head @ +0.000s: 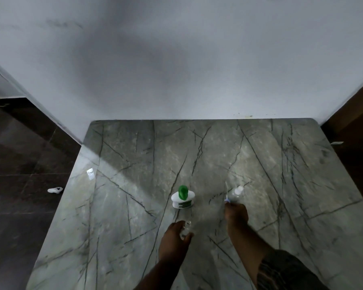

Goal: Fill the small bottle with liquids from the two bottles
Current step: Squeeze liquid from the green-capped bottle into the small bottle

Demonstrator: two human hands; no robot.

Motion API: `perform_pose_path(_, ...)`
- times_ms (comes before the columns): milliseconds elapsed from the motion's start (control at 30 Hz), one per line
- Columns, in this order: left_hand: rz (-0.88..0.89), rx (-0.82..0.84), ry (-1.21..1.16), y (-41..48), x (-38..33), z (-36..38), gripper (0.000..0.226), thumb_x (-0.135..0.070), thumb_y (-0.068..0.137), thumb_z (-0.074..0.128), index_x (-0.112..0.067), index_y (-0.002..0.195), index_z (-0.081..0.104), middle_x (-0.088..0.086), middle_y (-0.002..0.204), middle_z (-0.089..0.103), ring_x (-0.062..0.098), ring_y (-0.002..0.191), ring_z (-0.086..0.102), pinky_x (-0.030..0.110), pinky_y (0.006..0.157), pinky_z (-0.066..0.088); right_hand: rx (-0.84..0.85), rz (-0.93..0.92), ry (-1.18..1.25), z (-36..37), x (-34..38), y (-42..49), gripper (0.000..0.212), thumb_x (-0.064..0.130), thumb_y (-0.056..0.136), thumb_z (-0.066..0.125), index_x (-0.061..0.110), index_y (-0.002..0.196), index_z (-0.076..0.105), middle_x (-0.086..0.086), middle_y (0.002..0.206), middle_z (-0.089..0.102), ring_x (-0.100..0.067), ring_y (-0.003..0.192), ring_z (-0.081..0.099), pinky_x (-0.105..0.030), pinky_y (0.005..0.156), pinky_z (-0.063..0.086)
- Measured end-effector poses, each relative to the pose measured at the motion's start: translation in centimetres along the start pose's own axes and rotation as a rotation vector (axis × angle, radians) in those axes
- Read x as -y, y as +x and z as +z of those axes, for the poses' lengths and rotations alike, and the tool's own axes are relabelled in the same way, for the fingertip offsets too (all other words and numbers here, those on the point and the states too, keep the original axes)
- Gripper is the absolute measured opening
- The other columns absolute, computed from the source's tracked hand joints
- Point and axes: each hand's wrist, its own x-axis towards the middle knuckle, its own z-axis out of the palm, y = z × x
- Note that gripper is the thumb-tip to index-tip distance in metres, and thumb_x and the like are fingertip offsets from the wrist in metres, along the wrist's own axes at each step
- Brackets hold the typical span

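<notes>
A grey marbled desk (134,206) with dark veins fills the lower half of the frame, pushed up against a pale wall (176,59). Low in the middle, the left hand (174,237) is wrapped around a small clear bottle (186,227) standing on the desk, its grip closed on the glass. Just above it in the frame stands a white bottle with a green cap (183,197), upright and untouched. To the right of that, a clear bottle with a white cap (236,194) stands a little apart from the white one. The right hand (236,213) sits at the base of this clear bottle, fingers curled toward it; whether the grip has actually closed on it I cannot tell. A small white scrap (55,189) lies on the dark floor (19,164) at the left.
</notes>
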Motion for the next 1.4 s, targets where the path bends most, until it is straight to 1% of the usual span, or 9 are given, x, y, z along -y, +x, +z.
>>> perform_pose_path(133,-0.007,-0.016,-0.032,-0.3,-0.2,-0.2,0.043,-0.047,0.080,0.071,-0.036,0.120,0.060,-0.017,0.105,0.061,-0.002,0.087,0.055,0.014,0.072,0.040,-0.015,0.046,0.014,-0.6,-0.4,-0.5,0.037,0.034,0.091,0.063,-0.001,0.101,0.070,-0.021,0.100,0.072,-0.034,0.094,0.067,-0.032,0.073,0.048)
perform_pose_path(233,-0.015,-0.039,-0.095,-0.5,-0.8,-0.5,0.040,-0.049,0.080,0.070,-0.038,0.117,0.060,-0.021,0.101,0.059,-0.002,0.086,0.058,0.014,0.069,0.043,-0.015,0.025,0.091,-0.6,-1.0,-2.1,0.029,0.022,0.092,0.056,0.000,0.109,0.063,-0.022,0.108,0.068,-0.037,0.100,0.063,-0.040,0.086,0.052)
perform_pose_path(300,-0.010,-0.054,-0.118,-0.4,-1.3,-0.9,0.039,-0.049,0.081,0.070,-0.035,0.116,0.061,-0.019,0.102,0.061,0.001,0.088,0.060,0.016,0.072,0.046,0.128,-0.099,0.192,-0.3,-0.4,-4.3,0.022,0.017,0.092,0.055,0.006,0.108,0.066,-0.018,0.106,0.070,-0.034,0.096,0.065,-0.042,0.087,0.052)
perform_pose_path(400,0.012,-0.072,-0.144,-0.1,-2.2,-1.4,0.035,-0.050,0.082,0.069,-0.031,0.111,0.063,-0.013,0.098,0.065,0.004,0.088,0.061,0.022,0.076,0.051,0.380,-0.339,0.196,-0.5,3.2,-7.3,0.012,0.020,0.090,0.062,0.022,0.100,0.068,-0.003,0.087,0.072,-0.022,0.079,0.068,-0.034,0.068,0.053)
perform_pose_path(533,0.045,-0.121,-0.204,-0.1,-3.2,-2.1,0.035,-0.058,0.083,0.063,-0.037,0.111,0.060,-0.016,0.096,0.064,0.001,0.086,0.060,0.022,0.075,0.053,0.575,-0.509,0.082,-0.4,8.3,-9.2,0.030,0.020,0.089,0.067,0.022,0.118,0.064,0.000,0.100,0.069,-0.017,0.090,0.067,-0.024,0.066,0.052)
perform_pose_path(667,0.062,-0.154,-0.288,-0.1,-3.8,-2.7,0.037,-0.060,0.084,0.061,-0.032,0.109,0.063,-0.012,0.095,0.066,0.003,0.085,0.062,0.031,0.077,0.058,0.581,-0.610,-0.106,-0.4,9.7,-9.5,0.032,0.018,0.088,0.069,0.016,0.120,0.068,-0.006,0.107,0.070,-0.022,0.097,0.068,-0.035,0.083,0.058)
perform_pose_path(933,0.084,-0.182,-0.380,-0.3,-5.0,-4.1,0.020,-0.051,0.086,0.064,-0.036,0.099,0.067,-0.013,0.086,0.066,-0.001,0.078,0.062,0.020,0.064,0.048,0.621,-0.515,-0.052,-0.4,9.8,-9.8,0.028,0.007,0.086,0.070,0.007,0.114,0.069,-0.020,0.102,0.071,-0.033,0.089,0.071,-0.042,0.078,0.061)
perform_pose_path(1133,0.064,-0.105,-0.474,0.1,-5.0,-4.4,0.007,-0.054,0.085,0.064,-0.048,0.082,0.062,-0.009,0.084,0.069,0.011,0.071,0.068,0.046,0.067,0.061,0.668,-0.449,-0.109,-0.5,10.7,-10.1,0.028,0.010,0.087,0.069,0.009,0.115,0.066,-0.016,0.108,0.069,-0.025,0.089,0.068,-0.031,0.067,0.059)
perform_pose_path(1400,0.086,-0.113,-0.477,0.6,-5.0,-4.7,0.001,-0.065,0.078,0.061,-0.065,0.078,0.060,-0.010,0.082,0.069,0.006,0.071,0.068,0.044,0.065,0.062,0.572,-0.480,-0.149,0.2,10.9,-9.5,0.027,0.030,0.083,0.075,0.010,0.100,0.070,-0.010,0.096,0.073,-0.027,0.089,0.071,-0.042,0.073,0.062)
